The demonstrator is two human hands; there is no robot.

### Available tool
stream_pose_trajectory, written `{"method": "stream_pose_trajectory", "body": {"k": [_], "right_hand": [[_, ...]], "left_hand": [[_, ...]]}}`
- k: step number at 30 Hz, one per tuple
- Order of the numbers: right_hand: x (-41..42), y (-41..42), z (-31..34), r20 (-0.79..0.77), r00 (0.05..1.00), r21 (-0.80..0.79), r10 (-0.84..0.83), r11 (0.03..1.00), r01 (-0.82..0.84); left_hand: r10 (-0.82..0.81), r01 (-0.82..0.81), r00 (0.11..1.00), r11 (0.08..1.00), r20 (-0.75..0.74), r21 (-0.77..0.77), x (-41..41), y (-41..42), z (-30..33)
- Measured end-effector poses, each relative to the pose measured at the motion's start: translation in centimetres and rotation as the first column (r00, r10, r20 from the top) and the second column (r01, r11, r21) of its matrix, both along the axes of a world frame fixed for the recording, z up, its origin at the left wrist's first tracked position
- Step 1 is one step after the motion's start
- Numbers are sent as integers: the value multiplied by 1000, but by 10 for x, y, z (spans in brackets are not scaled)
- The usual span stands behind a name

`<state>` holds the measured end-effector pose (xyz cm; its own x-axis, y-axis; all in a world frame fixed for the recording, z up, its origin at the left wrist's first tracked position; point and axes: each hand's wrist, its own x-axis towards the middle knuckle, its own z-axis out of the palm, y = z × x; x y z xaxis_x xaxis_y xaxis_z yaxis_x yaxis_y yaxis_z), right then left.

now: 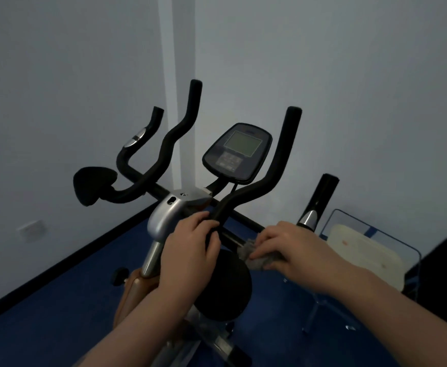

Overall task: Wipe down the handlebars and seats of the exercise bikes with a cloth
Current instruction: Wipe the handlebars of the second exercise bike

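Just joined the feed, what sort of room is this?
Likely a small gym corner: an exercise bike with black foam handlebars and a grey-screened console, over blue flooring.

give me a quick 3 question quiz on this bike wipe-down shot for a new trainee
1. True or false: the grey cloth is under the right hand.
2. Multiple choice: what does the left hand grip? A) the console B) the lower part of a black handlebar C) the seat
3. Fill in: the cloth is pressed against the handlebar's horizontal ____.

Key:
1. True
2. B
3. Crossbar
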<state>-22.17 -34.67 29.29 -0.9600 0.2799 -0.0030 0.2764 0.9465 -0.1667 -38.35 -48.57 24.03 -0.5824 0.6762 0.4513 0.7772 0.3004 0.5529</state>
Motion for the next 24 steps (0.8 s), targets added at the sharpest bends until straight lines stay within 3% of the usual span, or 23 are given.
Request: {"method": "stream_pose_trajectory", "body": {"k": [4, 6, 10, 13, 16, 19, 21, 24], "right_hand": [[-23, -5, -17, -235, 960, -266, -151, 960, 86], [-31, -5, -18, -264, 939, -350, -219, 929, 119], [-21, 5, -3, -39, 993, -185, -111, 977, 103], [-17, 9, 7, 60, 994, -184, -94, 977, 104], [-36, 0, 2, -46, 989, -203, -143, 970, 131], [-53, -11, -18, -251, 944, -345, -213, 931, 119], [-49, -9, -19, -230, 957, -318, -176, 943, 97], [-28, 2, 0, -31, 997, -262, -71, 963, 61]], "left_hand": [[-14, 14, 1000, 1000, 18, -21, 0, 15, 6], [17, -17, 999, 1000, 37, -1, 2, 13, 1], [17, -17, 1000, 1000, 9, 10, 4, 9, -1], [23, -23, 1000, 1000, 16, -5, 3, 10, 0], [14, -14, 999, 1000, 39, 5, 2, 9, -1], [14, -15, 998, 1000, 57, 15, 2, 9, -3], [20, -21, 998, 1000, 68, 20, 3, 9, -3], [16, -17, 998, 1000, 59, 20, 3, 9, -2]]}}
